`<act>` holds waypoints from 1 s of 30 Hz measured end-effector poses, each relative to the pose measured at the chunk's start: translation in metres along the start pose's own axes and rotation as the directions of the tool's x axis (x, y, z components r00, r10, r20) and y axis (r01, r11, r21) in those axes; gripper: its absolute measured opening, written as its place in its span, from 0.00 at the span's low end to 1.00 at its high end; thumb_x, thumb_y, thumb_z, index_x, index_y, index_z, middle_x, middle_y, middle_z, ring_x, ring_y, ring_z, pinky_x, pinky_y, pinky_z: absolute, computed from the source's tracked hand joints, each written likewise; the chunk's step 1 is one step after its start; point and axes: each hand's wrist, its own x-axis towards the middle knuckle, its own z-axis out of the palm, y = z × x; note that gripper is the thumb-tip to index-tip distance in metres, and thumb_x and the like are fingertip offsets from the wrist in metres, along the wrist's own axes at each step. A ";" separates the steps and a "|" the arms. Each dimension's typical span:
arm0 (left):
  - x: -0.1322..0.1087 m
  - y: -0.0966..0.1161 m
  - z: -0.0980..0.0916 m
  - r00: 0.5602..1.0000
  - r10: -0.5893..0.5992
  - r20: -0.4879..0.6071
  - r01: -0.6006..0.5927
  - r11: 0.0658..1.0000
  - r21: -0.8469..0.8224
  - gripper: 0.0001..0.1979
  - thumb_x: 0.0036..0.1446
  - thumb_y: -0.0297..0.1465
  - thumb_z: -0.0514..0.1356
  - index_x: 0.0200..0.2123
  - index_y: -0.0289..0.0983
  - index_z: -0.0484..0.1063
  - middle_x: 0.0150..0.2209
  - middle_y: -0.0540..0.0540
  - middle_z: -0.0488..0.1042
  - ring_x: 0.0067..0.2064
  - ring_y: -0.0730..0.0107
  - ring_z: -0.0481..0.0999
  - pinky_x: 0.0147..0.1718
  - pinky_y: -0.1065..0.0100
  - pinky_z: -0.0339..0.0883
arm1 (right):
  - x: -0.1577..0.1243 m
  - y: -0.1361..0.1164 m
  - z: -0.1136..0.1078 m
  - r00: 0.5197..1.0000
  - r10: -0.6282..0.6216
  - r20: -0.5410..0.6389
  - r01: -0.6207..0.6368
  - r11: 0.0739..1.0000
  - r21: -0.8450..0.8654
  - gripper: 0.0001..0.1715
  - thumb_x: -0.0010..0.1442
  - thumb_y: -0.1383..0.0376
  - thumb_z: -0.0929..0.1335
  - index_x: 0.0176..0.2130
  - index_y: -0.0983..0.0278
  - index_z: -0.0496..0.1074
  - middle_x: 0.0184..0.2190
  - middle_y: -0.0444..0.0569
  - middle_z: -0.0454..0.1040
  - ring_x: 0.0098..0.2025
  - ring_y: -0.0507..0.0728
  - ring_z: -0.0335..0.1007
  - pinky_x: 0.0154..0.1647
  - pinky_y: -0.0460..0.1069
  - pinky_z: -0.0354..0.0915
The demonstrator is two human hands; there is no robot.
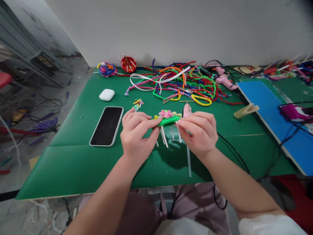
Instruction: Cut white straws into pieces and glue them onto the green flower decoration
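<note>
Both hands hold up a green craft piece (169, 121) above the green table. It carries a pink flower (166, 114) and yellow bits on top, and white strips hang from its underside. My left hand (139, 130) pinches its left end between thumb and fingers. At the right end, my right hand (199, 132) grips the edge beside a white strip. Behind the right hand lies a pink glue gun (187, 109), partly hidden, with a clear glue stick (189, 161) stretching toward the table's front edge.
A phone (107, 126) and a white case (107, 94) lie on the left. Tangled colourful pipe cleaners (171, 78) and yellow-handled scissors (201, 99) are at the back. A beige tube (245, 111) rests near a blue board (276, 120); a black cable (234, 150) crosses the right side.
</note>
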 end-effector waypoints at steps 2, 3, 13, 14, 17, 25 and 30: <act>0.000 0.000 0.000 1.000 0.005 0.004 -0.005 1.000 0.001 0.09 0.45 0.22 0.63 0.31 0.40 0.74 0.25 0.53 0.68 0.33 0.70 0.72 0.51 0.53 0.63 | -0.001 0.000 0.001 1.000 -0.004 0.000 0.004 1.000 0.002 0.18 0.49 0.72 0.72 0.40 0.57 0.71 0.31 0.44 0.75 0.36 0.55 0.69 0.35 0.50 0.70; 0.000 0.000 0.000 1.000 0.008 0.005 -0.008 1.000 0.002 0.09 0.45 0.22 0.63 0.31 0.40 0.74 0.25 0.52 0.68 0.33 0.70 0.72 0.51 0.53 0.63 | -0.001 0.000 0.001 1.000 -0.002 0.002 0.002 1.000 0.003 0.19 0.50 0.73 0.72 0.41 0.57 0.71 0.31 0.44 0.75 0.36 0.54 0.69 0.36 0.50 0.69; 0.001 0.001 -0.002 1.000 0.026 0.008 -0.026 1.000 0.007 0.09 0.45 0.22 0.63 0.31 0.40 0.74 0.25 0.52 0.69 0.33 0.70 0.72 0.50 0.52 0.63 | 0.000 0.000 0.000 1.000 0.001 0.014 0.000 1.000 -0.030 0.15 0.52 0.70 0.71 0.39 0.56 0.69 0.31 0.44 0.76 0.35 0.55 0.71 0.34 0.50 0.70; 0.001 0.001 -0.002 1.000 0.028 0.009 -0.028 1.000 0.003 0.09 0.45 0.21 0.63 0.31 0.40 0.74 0.25 0.52 0.69 0.33 0.70 0.72 0.50 0.52 0.63 | 0.000 0.000 0.000 1.000 0.000 0.017 0.000 0.999 -0.036 0.14 0.52 0.70 0.71 0.39 0.56 0.69 0.31 0.44 0.75 0.35 0.55 0.71 0.34 0.50 0.71; 0.001 0.001 -0.002 0.999 0.032 0.020 -0.031 0.999 -0.004 0.10 0.45 0.22 0.63 0.32 0.41 0.74 0.25 0.52 0.69 0.33 0.69 0.72 0.50 0.52 0.63 | 0.000 0.001 0.000 1.000 -0.002 0.012 0.002 1.000 -0.020 0.16 0.50 0.72 0.72 0.39 0.58 0.70 0.30 0.45 0.75 0.35 0.55 0.70 0.35 0.50 0.71; 0.004 -0.010 -0.010 0.991 0.069 -0.116 -0.062 0.996 0.070 0.12 0.46 0.24 0.63 0.33 0.46 0.75 0.26 0.52 0.69 0.35 0.67 0.73 0.50 0.52 0.63 | -0.002 0.002 0.006 0.967 0.250 0.052 -0.255 0.940 0.225 0.13 0.53 0.70 0.69 0.40 0.59 0.68 0.34 0.46 0.74 0.38 0.54 0.70 0.39 0.52 0.68; 0.007 -0.012 -0.013 0.970 0.147 -0.191 -0.131 0.987 0.093 0.14 0.44 0.22 0.65 0.33 0.46 0.74 0.26 0.53 0.69 0.35 0.68 0.73 0.51 0.51 0.62 | -0.001 0.011 0.007 0.373 0.572 0.730 -0.896 0.018 0.443 0.15 0.59 0.56 0.64 0.30 0.64 0.70 0.22 0.42 0.66 0.19 0.47 0.60 0.15 0.42 0.55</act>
